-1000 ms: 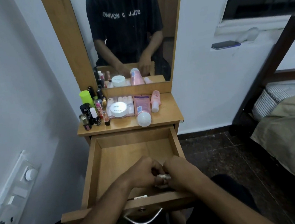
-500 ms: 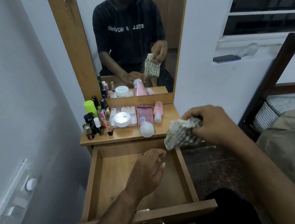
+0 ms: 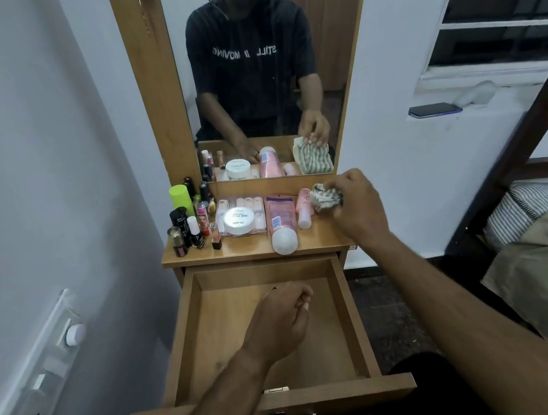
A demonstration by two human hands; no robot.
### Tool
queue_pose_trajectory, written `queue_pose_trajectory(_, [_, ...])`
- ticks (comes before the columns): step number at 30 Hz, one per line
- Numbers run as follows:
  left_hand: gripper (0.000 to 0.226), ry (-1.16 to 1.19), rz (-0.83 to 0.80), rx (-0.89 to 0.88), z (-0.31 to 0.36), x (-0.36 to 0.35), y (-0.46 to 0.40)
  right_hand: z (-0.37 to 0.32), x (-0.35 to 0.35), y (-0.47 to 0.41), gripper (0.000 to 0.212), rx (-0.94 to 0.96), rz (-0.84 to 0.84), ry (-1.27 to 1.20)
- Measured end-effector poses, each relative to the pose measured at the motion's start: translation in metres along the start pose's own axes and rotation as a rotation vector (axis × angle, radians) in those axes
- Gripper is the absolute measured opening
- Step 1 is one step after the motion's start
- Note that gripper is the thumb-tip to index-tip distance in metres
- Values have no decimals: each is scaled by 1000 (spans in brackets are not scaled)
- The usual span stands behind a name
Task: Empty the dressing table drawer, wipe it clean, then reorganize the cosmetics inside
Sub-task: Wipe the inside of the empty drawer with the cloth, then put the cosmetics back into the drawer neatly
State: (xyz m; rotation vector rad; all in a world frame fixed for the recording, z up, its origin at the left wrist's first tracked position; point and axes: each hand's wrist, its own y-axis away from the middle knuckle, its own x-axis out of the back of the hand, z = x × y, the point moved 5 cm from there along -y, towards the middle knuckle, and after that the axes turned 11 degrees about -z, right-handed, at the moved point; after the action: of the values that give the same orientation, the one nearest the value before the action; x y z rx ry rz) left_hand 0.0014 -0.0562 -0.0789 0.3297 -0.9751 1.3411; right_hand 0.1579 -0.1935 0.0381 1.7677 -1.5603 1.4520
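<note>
Open wooden drawer (image 3: 192, 338), bare inside, runs lengthwise toward the viewer at lower centre.
Left hand (image 3: 279, 320) hovers over it, fingers loosely curled, holding nothing. Beyond, the right hand (image 3: 357, 207) grips a crumpled striped cloth (image 3: 325, 197) at the tabletop's (image 3: 247, 250) right edge, beside a pink tube (image 3: 281, 222) lying cap-forward; small bottles (image 3: 186, 225) stand upright at the left.

Wooden dressing table top (image 3: 254, 252) carries cosmetics (image 3: 232, 217) and a bunched cloth (image 3: 325, 198)

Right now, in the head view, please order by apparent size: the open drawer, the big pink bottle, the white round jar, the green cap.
1. Open drawer
2. Big pink bottle
3. White round jar
4. Green cap, though it stands farther back, so the last two are unsure.
</note>
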Motion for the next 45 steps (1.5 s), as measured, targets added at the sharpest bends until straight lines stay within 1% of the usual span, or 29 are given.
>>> queue_pose_trajectory(7, [13,-6,-8,4,-4,-2,-4,17,-45,26,45,-44,-127,-16])
queue_pose_trajectory(11, [12,-5,-10,-9,-5,-5,-6,21,-50,33,52,-56,-157,-54])
queue_pose_trajectory(16, [10,2,3,0,-5,-4,-6,19,-52,34,53,-69,-218,-71])
queue_pose_trajectory(18, [10,19,31,14,-7,-1,-6,13,-46,36,50,-46,-177,-87])
queue_pose_trajectory(20, [9,26,53,33,-9,1,-5,3,-36,41,45,18,-53,-91])
queue_pose_trajectory(22, [8,34,61,50,-11,1,-4,-11,-29,50,36,90,87,-106])
queue_pose_trajectory(23, [8,45,68,60,-12,1,-3,-18,-28,55,30,110,126,-125])
queue_pose_trajectory(24, [8,60,79,68,-13,2,-4,-25,-30,58,25,113,131,-155])
queue_pose_trajectory(26, [7,120,116,96,-16,3,-5,-35,-42,61,25,65,53,-234])
queue_pose_trajectory(28, [10,243,176,156,-20,7,-6,-40,-57,61,37,-18,-42,-259])
queue_pose_trajectory(29, [12,315,218,190,-22,8,-6,-42,-61,61,41,-47,-60,-253])
queue_pose_trajectory(31, [17,409,326,254,-27,13,-5,-44,-66,60,44,-91,-64,-260])
queue_pose_trajectory(34, [29,439,459,338,-33,19,-3,-48,-68,60,50,-163,-53,-311])
queue_pose_trajectory(37, [43,458,449,334,-33,23,-4,-53,-68,59,44,-238,-45,-379])
queue_pose_trajectory(40, [51,427,394,270,-29,24,-6,-54,-70,52,51,-287,-115,-448])
queue_pose_trajectory(43, [52,404,409,228,-19,26,-6,-50,-71,48,52,-340,-171,-511])
queue_pose_trajectory(45, [45,421,445,219,-14,29,-6,-49,-68,51,52,-357,-176,-540])
